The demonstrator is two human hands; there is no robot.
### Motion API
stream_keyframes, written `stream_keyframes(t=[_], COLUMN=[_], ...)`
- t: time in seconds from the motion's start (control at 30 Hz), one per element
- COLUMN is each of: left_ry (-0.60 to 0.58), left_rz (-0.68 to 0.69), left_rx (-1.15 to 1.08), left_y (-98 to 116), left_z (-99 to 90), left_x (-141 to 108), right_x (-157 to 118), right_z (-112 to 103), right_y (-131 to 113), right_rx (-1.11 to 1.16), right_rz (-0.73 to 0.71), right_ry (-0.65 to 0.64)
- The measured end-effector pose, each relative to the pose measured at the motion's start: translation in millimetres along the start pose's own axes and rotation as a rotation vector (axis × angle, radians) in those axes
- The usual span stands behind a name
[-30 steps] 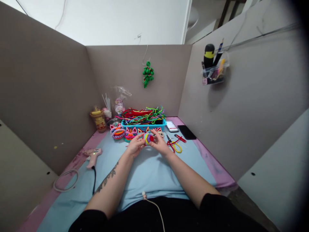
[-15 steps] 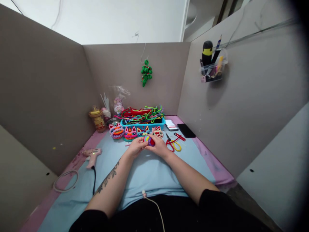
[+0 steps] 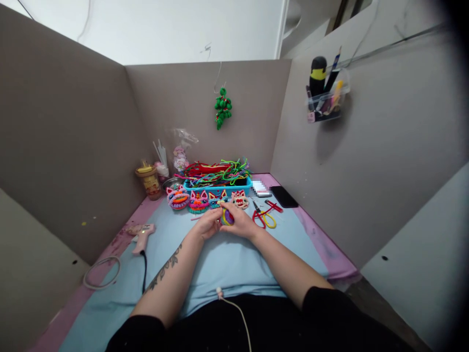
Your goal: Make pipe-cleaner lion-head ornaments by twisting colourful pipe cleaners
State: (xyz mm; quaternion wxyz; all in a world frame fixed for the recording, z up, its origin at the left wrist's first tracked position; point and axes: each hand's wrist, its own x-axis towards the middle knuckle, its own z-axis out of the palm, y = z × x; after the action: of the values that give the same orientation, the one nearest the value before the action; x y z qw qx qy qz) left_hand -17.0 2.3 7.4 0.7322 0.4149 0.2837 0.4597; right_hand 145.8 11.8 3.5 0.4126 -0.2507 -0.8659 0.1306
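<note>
Between my two hands is a small rounded piece of fuzzy pipe cleaner [image 3: 227,218], banded in purple and yellow. My left hand [image 3: 208,224] grips it from the left with bent fingers. On the other side my right hand [image 3: 240,222] is wrapped round it, the thumb and fingers hiding much of it. Just beyond the hands stands a row of several pipe-cleaner animal heads with pointed ears, among them a purple-and-orange one [image 3: 178,199] and a pink one [image 3: 198,202]. Red-and-yellow scissors [image 3: 264,219] lie to the right, with a red pipe-cleaner strip [image 3: 274,206] beside them.
A blue basket [image 3: 218,190] full of coloured pipe cleaners stands at the back. A pink glue gun [image 3: 143,237] with a black cord lies left. A dark phone [image 3: 285,196] lies right. Grey partitions [image 3: 205,107] enclose the table; a clear holder [image 3: 324,110] of tools hangs on the right one.
The banded piece has turned in my hands: yellow and purple now face me where red showed before. Both hands stay in nearly the same place. The view has shifted slightly.
</note>
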Motion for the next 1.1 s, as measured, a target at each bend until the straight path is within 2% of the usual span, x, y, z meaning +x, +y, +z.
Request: stream_keyframes(t=[0.27, 0.5, 0.7, 0.9, 1.0, 1.1], left_ry=[0.039, 0.045, 0.144, 0.146, 0.157, 0.168], left_rz=[0.035, -0.037, 0.000, 0.003, 0.045, 0.021], left_rx=[0.076, 0.036, -0.065, -0.052, -0.046, -0.059], left_y=[-5, -9, -5, -4, -6, -9], left_z=[2.6, -3.1, -1.7, 0.9, 2.1, 2.9], left_x=[3, 5, 6, 7, 7, 8], right_x=[-1, -2, 1, -1, -1, -1], right_z=[9, 12, 6, 6, 8, 8], right_y=[8, 11, 2, 4, 5, 3], right_rx=[0.010, 0.004, 0.071, 0.052, 0.058, 0.066], right_rz=[0.024, -0.018, -0.048, 0.141, 0.160, 0.136], right_ry=[0.104, 0.057, 0.003, 0.097, 0.122, 0.123])
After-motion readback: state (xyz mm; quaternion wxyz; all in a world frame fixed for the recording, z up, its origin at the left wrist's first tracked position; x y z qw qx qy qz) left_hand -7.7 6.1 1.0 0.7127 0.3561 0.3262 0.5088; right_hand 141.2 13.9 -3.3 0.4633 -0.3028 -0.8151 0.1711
